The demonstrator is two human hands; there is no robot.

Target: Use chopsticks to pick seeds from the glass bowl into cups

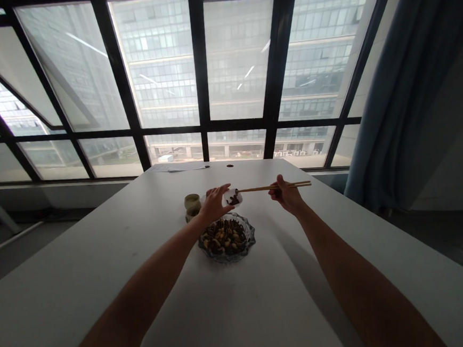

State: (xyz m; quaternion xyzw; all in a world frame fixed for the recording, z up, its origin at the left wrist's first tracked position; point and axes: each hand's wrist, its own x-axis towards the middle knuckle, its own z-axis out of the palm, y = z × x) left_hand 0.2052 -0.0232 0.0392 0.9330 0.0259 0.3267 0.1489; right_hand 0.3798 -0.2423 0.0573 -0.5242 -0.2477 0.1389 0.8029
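My left hand [215, 202] grips a small white bowl [239, 199], tilted so that dark pieces inside it show. In my right hand [285, 195] is a pair of wooden chopsticks [255, 188], held level, their tips at the dark pieces in the white bowl. A scalloped clear glass bowl [227, 259] stands just below my left hand, filled with a mix of dark and yellowish pieces. Left of that hand sits a small green cup [192, 199], with another small container [190, 214] in front of it, partly hidden by my wrist.
All of this is on a long white table [242, 311]. Papers [177, 167] lie at its far end, close to a small dark round spot [230, 166]. Tall dark-framed windows [242, 60] rise behind, and a blue curtain [394, 102] hangs on the right.
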